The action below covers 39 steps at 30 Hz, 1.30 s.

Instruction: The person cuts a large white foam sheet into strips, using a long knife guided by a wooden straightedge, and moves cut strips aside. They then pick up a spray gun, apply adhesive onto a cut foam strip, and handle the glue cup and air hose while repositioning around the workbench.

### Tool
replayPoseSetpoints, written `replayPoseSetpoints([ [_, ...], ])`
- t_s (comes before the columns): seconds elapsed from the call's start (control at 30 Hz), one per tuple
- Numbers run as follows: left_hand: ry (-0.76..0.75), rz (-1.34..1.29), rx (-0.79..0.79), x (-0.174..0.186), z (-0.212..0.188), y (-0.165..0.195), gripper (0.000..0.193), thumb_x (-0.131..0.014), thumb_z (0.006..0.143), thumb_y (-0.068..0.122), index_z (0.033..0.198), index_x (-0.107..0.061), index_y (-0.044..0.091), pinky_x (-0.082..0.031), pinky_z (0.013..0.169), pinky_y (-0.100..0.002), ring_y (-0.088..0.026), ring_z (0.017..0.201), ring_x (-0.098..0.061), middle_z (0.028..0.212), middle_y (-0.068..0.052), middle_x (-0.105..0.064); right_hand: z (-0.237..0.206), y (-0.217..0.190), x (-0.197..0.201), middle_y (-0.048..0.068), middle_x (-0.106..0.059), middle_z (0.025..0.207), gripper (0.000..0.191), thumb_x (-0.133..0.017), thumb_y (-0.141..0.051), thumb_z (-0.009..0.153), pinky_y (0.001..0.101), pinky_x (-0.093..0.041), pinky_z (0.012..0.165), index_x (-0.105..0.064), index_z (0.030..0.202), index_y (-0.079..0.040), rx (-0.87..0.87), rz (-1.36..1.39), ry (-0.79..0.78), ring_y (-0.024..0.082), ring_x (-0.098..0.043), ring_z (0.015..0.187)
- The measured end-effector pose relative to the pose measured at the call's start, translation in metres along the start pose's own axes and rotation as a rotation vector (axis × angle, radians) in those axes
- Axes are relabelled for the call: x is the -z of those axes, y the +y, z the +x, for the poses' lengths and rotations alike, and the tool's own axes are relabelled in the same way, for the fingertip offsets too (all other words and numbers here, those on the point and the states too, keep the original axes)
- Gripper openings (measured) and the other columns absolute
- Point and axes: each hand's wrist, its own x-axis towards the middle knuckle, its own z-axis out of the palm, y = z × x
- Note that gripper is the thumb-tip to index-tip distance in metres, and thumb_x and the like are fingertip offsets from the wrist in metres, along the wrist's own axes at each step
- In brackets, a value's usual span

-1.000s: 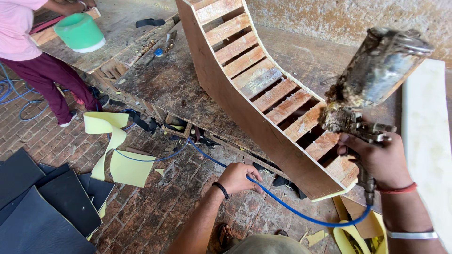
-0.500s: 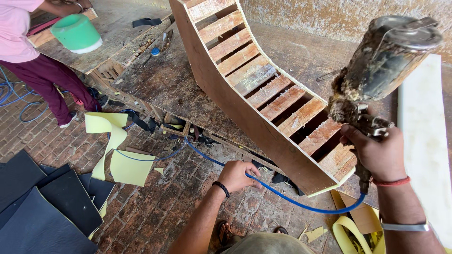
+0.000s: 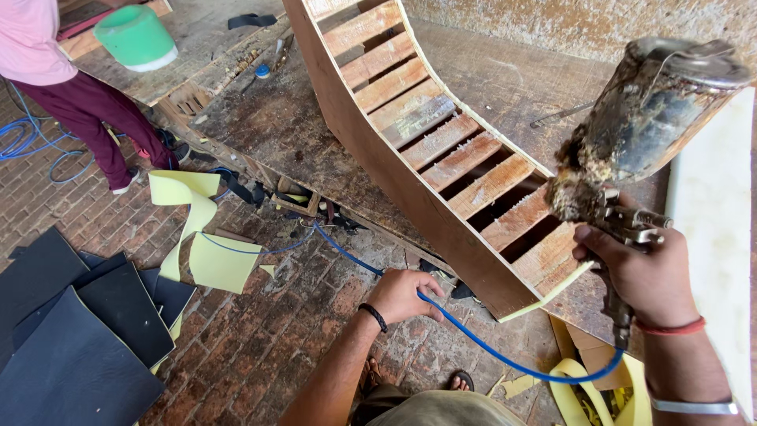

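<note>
My right hand (image 3: 643, 272) grips the handle of a grimy spray gun (image 3: 643, 130), whose crusted metal cup tilts up to the right. The gun hangs over the near end of a curved wooden slatted frame (image 3: 441, 150) lying on a dirty worktable (image 3: 268, 126). A blue air hose (image 3: 489, 347) runs from the gun's base down and to the left. My left hand (image 3: 402, 293) is closed on this hose, low in front of the table edge.
A person in a pink top and maroon trousers (image 3: 87, 102) stands at the upper left beside a green tub (image 3: 138, 35). Yellow foam pieces (image 3: 209, 244) and dark sheets (image 3: 79, 331) lie on the brick floor. A white board (image 3: 710, 237) runs along the right.
The spray gun and my right hand have shifted slightly up and right relative to the frame. My left hand stays on the blue hose.
</note>
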Motion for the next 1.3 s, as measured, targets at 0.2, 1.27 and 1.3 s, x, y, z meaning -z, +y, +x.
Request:
replayPoseSetpoints([
  [0.2,0.049,-0.03,-0.035,-0.026,-0.003,0.003,0.049,-0.099,0.055,0.04,0.095,-0.08,0.018,-0.06,0.073,-0.031,-0.015,0.08,-0.076,0.083,-0.004,-0.078,0.005,0.004,0.014,0.015,-0.074,0.087,0.019,-0.072,0.0,0.094,0.0304,-0.059,0.07,-0.069,0.106,0.013,0.051,0.054,-0.148,0.02,-0.073,0.076],
  [1.27,-0.007,0.008,-0.062,-0.067,0.008,0.046,0.052,-0.097,0.054,0.044,0.097,-0.082,0.02,-0.061,0.074,-0.032,-0.016,0.082,-0.075,0.085,-0.004,-0.077,-0.011,0.032,0.072,0.014,-0.073,0.09,0.034,-0.064,0.003,0.093,0.0323,-0.062,0.069,-0.061,0.126,0.012,-0.014,0.173,-0.144,0.02,-0.073,0.075],
  [1.3,-0.017,0.009,-0.052,-0.068,0.008,0.047,0.052,-0.097,0.053,0.044,0.097,-0.082,0.021,-0.061,0.074,-0.032,-0.016,0.081,-0.075,0.084,-0.004,-0.077,-0.014,0.033,0.072,0.013,-0.073,0.091,0.032,-0.064,0.003,0.094,0.0319,-0.061,0.068,-0.061,0.124,0.013,-0.04,0.209,-0.118,0.019,-0.072,0.076],
])
